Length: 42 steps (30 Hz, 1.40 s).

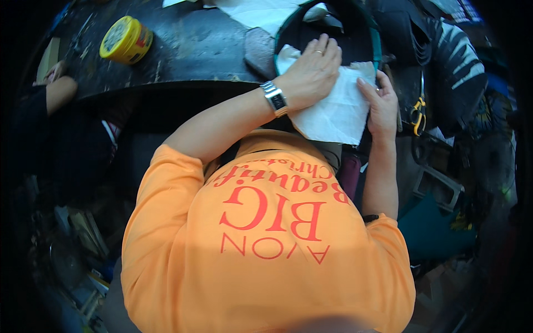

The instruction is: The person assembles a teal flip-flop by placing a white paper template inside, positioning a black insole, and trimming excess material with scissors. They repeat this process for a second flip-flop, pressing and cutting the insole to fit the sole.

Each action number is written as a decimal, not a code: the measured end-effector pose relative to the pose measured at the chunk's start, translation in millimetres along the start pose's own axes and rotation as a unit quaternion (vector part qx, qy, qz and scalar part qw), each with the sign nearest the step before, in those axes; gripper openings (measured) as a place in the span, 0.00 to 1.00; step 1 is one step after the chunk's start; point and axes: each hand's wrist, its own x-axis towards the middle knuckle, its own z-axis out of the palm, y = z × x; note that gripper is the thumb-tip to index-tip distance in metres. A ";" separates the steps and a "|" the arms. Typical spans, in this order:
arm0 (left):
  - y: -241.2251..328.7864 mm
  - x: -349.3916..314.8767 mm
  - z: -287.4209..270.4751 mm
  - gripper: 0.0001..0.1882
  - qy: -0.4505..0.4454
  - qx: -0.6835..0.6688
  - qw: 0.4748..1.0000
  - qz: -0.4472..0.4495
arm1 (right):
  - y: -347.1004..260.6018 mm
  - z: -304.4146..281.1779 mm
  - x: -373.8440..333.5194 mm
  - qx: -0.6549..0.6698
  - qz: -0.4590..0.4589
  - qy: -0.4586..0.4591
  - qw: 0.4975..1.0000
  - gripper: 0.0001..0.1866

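Note:
A white sheet (333,114), paper or thin cloth, hangs over the near side of a dark, hollow, rounded piece with a green edge (377,41). My left hand (313,72) lies across the sheet's upper part, fingers stretched and close together, with a metal watch on the wrist. At the sheet's right edge, my right hand (383,108) pinches it, thumb on the near face and fingers behind. Whether those fingers also grip the green-edged piece cannot be seen. A flat grey stone-like piece (260,53) lies just left of the hollow piece.
On the dark worktable (189,50) stands a yellow tub (126,40). Yellow-handled scissors (418,115) hang or lie at the right, near dark folded material (402,33). Another person's arm (60,91) rests at the table's left end. More white sheets (252,14) lie at the back.

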 end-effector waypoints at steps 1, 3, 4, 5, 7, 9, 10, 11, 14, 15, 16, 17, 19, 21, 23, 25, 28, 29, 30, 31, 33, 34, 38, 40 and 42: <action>-0.2 0.8 0.0 0.25 -0.004 -0.001 1.000 -0.003 | -0.1 1.3 -1.0 0.027 0.004 -0.017 0.999 0.25; -1.6 1.7 -0.3 0.26 -0.014 -0.001 1.000 -0.002 | -2.7 2.3 -3.2 0.054 0.028 -0.030 0.998 0.26; -2.6 1.7 -0.3 0.26 -0.018 -0.023 0.999 -0.014 | -4.4 2.5 -4.7 0.066 0.042 -0.031 0.996 0.27; -3.4 1.5 -0.3 0.27 -0.019 -0.046 0.999 -0.020 | -6.0 3.0 -5.9 0.068 0.058 -0.051 0.995 0.25; -5.7 1.3 0.3 0.28 -0.023 -0.080 0.996 -0.027 | -7.8 5.0 -9.0 0.122 0.094 -0.069 0.986 0.25; -8.6 0.5 0.8 0.28 -0.021 -0.099 0.994 -0.028 | -6.9 8.9 -11.9 0.187 0.127 -0.079 0.971 0.24; -10.0 -0.1 0.9 0.28 -0.020 -0.121 0.992 -0.035 | -5.8 11.2 -13.5 0.223 0.143 -0.081 0.961 0.24; -11.1 -0.9 0.8 0.29 -0.012 -0.139 0.989 -0.039 | -4.6 13.7 -14.1 0.260 0.159 -0.082 0.949 0.24; -13.2 -2.7 -0.6 0.29 0.005 -0.159 0.986 -0.046 | -3.4 19.8 -14.8 0.254 0.153 -0.113 0.948 0.24; -14.2 -3.4 -1.6 0.29 0.002 -0.158 0.986 -0.047 | -4.9 21.1 -15.1 0.231 0.144 -0.118 0.955 0.25; -14.4 -4.0 -2.2 0.30 0.013 -0.167 0.985 -0.052 | -6.7 22.4 -14.6 0.222 0.137 -0.120 0.958 0.25; -15.2 -4.9 -3.0 0.30 0.017 -0.173 0.983 -0.057 | -9.2 23.9 -14.3 0.212 0.131 -0.121 0.961 0.26; -15.6 -6.3 -4.3 0.30 0.024 -0.185 0.980 -0.064 | -14.6 28.9 -14.1 0.191 0.120 -0.132 0.965 0.29; -15.6 -7.2 -6.5 0.29 0.039 -0.194 0.978 -0.064 | -20.4 36.6 -15.4 0.166 0.117 -0.121 0.972 0.34; -16.2 -9.0 -11.8 0.27 0.081 -0.237 0.967 -0.047 | -25.4 47.2 -20.2 0.178 0.064 -0.140 0.972 0.40; -18.5 -12.9 -22.2 0.24 0.123 -0.298 0.946 -0.028 | -31.1 59.2 -27.2 0.228 0.006 -0.203 0.952 0.51; -24.5 -28.2 -47.5 0.25 0.179 -0.624 0.752 -0.113 | -44.3 73.5 -35.8 0.021 -0.115 -0.288 0.951 0.52; -27.1 -37.5 -57.8 0.25 0.216 -0.714 0.658 -0.103 | -48.0 78.2 -38.6 -0.129 -0.196 -0.283 0.930 0.52; -28.9 -46.6 -67.1 0.25 0.225 -0.786 0.564 -0.117 | -49.8 84.6 -39.3 -0.279 -0.275 -0.271 0.879 0.53; -32.3 -54.5 -75.8 0.25 0.224 -0.831 0.494 -0.123 | -49.7 92.3 -38.1 -0.360 -0.376 -0.245 0.818 0.51; -35.3 -65.6 -86.8 0.26 0.224 -0.875 0.408 -0.131 | -47.4 104.7 -36.0 -0.404 -0.431 -0.235 0.772 0.46; -35.3 -69.4 -90.0 0.26 0.224 -0.883 0.391 -0.135 | -45.5 109.0 -35.0 -0.409 -0.427 -0.241 0.769 0.44; -33.1 -75.1 -95.6 0.27 0.217 -0.895 0.363 -0.146 | -38.4 112.7 -36.1 -0.421 -0.397 -0.270 0.770 0.43; -31.6 -75.8 -96.6 0.27 0.214 -0.897 0.358 -0.148 | -36.8 110.0 -38.5 -0.429 -0.387 -0.282 0.766 0.43; -31.1 -75.8 -96.7 0.28 0.212 -0.896 0.360 -0.151 | -36.8 107.4 -39.8 -0.420 -0.380 -0.288 0.772 0.42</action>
